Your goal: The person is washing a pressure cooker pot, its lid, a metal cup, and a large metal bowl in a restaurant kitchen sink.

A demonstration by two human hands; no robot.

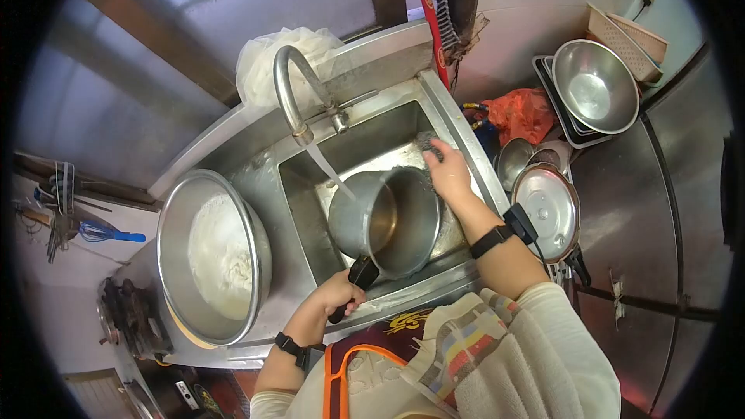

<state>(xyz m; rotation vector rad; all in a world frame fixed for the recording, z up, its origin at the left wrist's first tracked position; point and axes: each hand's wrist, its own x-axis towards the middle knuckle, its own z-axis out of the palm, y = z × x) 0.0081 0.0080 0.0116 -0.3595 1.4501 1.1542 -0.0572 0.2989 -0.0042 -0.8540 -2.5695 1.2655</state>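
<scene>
My left hand point(341, 293) is closed around the black handle point(362, 273) of a metal cooking pot point(355, 217). The pot lies tilted in the sink point(304, 244), its mouth turned to the right. From the curved faucet point(289, 89), a stream of water point(330, 171) runs onto the pot's outer wall. Beyond the pot's far right rim, my right hand point(450, 174) grips a grey steel wool scrubber point(429, 145) near the sink's right wall. Its fingertips press into the scrubber.
Left of the sink, a large steel basin point(260, 264) holds cloudy whitish contents. A pale mesh cloth point(260, 70) hangs behind the faucet. To the right are a round metal lid point(547, 213), a red plastic bag point(524, 118) and a steel bowl point(596, 85) on stacked trays. A blue whisk point(109, 233) hangs left.
</scene>
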